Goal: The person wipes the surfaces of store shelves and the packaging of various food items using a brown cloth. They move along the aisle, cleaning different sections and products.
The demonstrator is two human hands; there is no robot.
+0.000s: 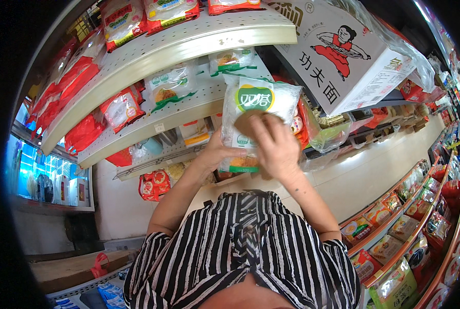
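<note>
In front of my chest is a clear plastic bag of pale dried noodles, with a green and yellow emblem and a green lower edge. My left hand grips its left side, thumb across the front. My right hand lies over the front of the bag, slightly blurred, its fingers on a brown cloth pressed to the plastic. Part of the bag's lower right is hidden by that hand. Similar green-edged bags rest on the perforated metal shelf beyond.
An upper shelf juts out above, bearing red-edged bags. A large white carton stands at the right. Below are a light blue cup and a red bag. Stocked racks line the aisle's right side; a glass case is left.
</note>
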